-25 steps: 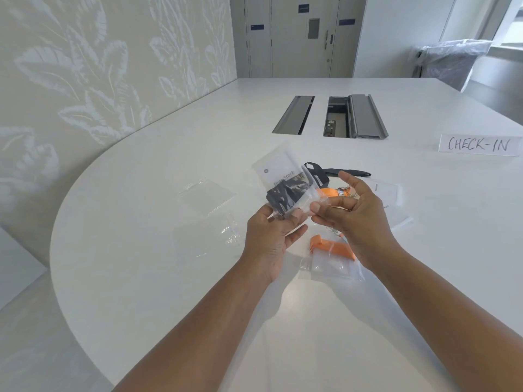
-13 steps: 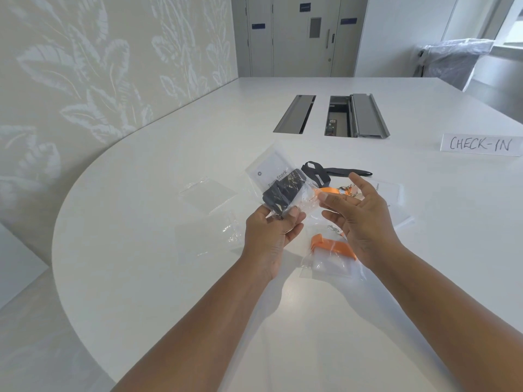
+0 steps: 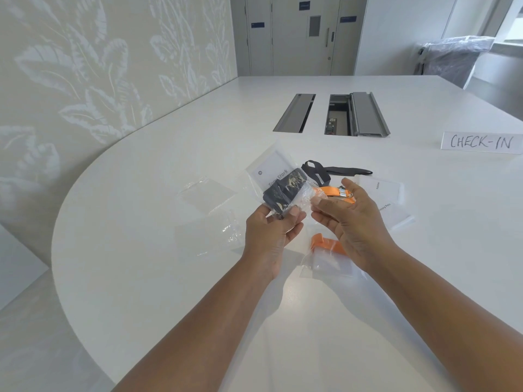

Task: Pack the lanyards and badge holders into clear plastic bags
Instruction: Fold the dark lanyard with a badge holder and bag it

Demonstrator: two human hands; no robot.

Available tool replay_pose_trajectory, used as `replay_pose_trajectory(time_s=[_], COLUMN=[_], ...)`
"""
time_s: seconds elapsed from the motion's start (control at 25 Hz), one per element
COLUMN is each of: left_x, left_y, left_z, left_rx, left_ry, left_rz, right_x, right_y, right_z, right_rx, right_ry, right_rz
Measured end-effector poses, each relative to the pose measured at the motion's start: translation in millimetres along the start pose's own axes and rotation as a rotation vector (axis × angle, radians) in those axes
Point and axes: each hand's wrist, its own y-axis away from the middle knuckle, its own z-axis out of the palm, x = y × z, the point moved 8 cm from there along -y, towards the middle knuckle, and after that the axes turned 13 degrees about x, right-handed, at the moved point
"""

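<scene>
1. I saw two empty clear bags [image 3: 208,193] lying flat on the white bench [image 3: 141,250], left of both hands.
2. The left hand [image 3: 270,233] held a filled bag [image 3: 283,188] above the bench, its grip pinched on the bag's lower edge; inside sat a folded black lanyard and a badge card.
3. The right hand [image 3: 349,219] hovered just beside that bag, its grip wide and fingers spread, holding nothing.
4. Beyond it lay an orange lanyard [image 3: 335,191] with a metal clip and a loose black lanyard [image 3: 334,171].
5. Below the right hand lay another bag [image 3: 325,261] containing something orange.
6. Badge holders [image 3: 387,199] lay to the right.
7. Far right stood a CHECK-IN sign [image 3: 481,142].
</scene>
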Motion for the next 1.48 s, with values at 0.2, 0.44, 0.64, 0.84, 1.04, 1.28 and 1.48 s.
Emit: replay_pose_trajectory(time_s=[0.2,0.44,0.64,0.84,1.04,1.28,1.48], left_x=[2,6,7,8,4,5,11], left_y=[3,4,1,-3,-2,0,-1], left_z=[1,-1,2,-6,-6,-2,-3], left_rx=[-0.006,0.037,-0.025,0.040,0.034,-0.038,-0.072], left_ry=[-0.039,-0.127,-0.409,-0.517,-0.388,-0.392,-0.470], left_rz=[0.036,0.115,0.241,0.267,0.145,0.108,0.194], right_x=[10,8,-1,-2,12,10,10], right_y=[-4,-8,-11,-4,0,-3,-7], right_z=[-3,-8,-12,-4,1,-1,-2], right_rx=[-0.001,0.032,0.071,0.024,-0.063,-0.035,-0.034], right_ry=[0.102,0.254,0.369,0.479,0.388,0.413,0.352], right_rz=[0.024,-0.096,-0.204,-0.246,-0.148,-0.160,-0.104])
